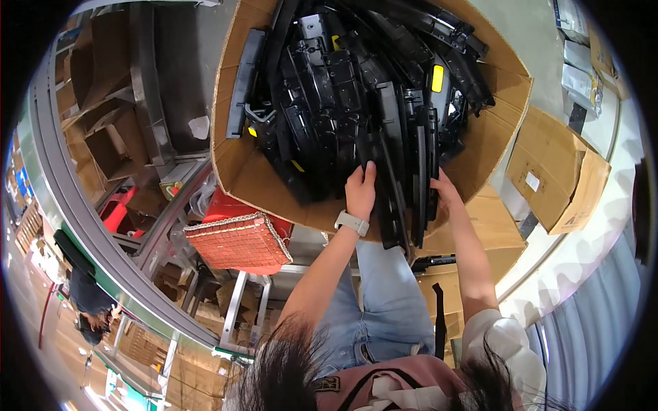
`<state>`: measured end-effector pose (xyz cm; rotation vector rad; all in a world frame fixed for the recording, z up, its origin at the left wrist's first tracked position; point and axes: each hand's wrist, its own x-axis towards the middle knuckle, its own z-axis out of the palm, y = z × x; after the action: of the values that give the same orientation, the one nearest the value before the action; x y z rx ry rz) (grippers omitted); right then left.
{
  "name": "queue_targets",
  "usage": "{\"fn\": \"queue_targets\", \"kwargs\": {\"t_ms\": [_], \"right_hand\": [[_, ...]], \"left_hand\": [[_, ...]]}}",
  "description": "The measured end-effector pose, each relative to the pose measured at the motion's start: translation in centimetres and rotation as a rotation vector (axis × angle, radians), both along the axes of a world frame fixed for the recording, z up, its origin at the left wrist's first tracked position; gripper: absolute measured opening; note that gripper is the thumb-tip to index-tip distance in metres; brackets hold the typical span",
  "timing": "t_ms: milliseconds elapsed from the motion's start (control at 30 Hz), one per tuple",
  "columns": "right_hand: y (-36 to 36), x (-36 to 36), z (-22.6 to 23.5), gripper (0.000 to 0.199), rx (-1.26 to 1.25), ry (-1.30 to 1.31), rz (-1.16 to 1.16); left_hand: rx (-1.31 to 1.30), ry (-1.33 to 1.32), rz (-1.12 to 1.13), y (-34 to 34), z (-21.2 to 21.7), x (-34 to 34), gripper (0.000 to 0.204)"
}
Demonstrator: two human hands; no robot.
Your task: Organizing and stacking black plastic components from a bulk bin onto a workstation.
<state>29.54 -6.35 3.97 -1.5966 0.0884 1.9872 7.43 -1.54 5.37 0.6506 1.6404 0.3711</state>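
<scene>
A large open cardboard box (236, 171) holds several black plastic parts (329, 89), some with yellow tags. My left hand (360, 190), with a light wristband, grips the near end of a long black part (391, 157) standing in the box. My right hand (445, 192) holds the edge of another upright black part (430, 164) at the box's near right side. Both hands reach over the box's front wall.
A red woven seat cushion (240, 241) sits on a stool to the left of my legs. A grey conveyor frame (82, 212) curves along the left. Closed cardboard boxes (555, 171) stand at the right. Another person (89, 301) is at the far left.
</scene>
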Motion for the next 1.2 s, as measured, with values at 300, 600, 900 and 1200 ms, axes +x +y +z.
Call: {"fn": "queue_targets", "kwargs": {"t_ms": [300, 600, 900, 1200], "right_hand": [[-2.3, -3.0, 0.2, 0.069, 0.023, 0.124, 0.125], [-3.0, -3.2, -0.3, 0.082, 0.039, 0.100, 0.183], [-0.9, -8.0, -0.9, 0.086, 0.228, 0.018, 0.119], [0.7, -11.2, -2.5, 0.094, 0.348, -0.187, 0.152]], "left_hand": [[-0.207, -0.044, 0.021, -6.6, -4.2, -2.1, 0.042], [-0.035, -0.102, -0.033, -5.8, -2.7, -3.1, 0.035], [0.492, 0.283, -0.115, -0.5, -4.1, -6.3, 0.039], [0.105, 0.005, 0.229, 0.3, -8.5, -8.8, 0.052]]}}
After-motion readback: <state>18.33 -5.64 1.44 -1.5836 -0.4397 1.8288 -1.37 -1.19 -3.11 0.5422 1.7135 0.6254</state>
